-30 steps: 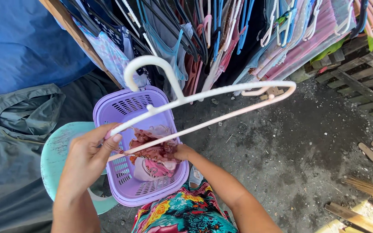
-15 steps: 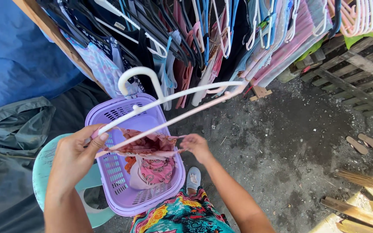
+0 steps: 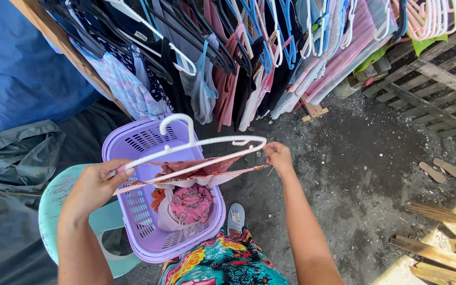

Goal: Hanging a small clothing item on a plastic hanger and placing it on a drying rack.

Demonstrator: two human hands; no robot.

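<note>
Head view: both hands stretch a patterned cloth [image 3: 201, 171] under a white hanger [image 3: 196, 142].

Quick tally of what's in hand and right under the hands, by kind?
White hanger in the left hand: 1
Reddish patterned cloth, its far end pinched by the right hand: 1
Purple laundry basket: 1
Pale green plastic chair under the basket: 1
Total: 4

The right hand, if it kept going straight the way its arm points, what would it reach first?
Probably the hanging clothes on the rack beyond the right hand; only dirt ground shows between, though depth is unclear.
</note>
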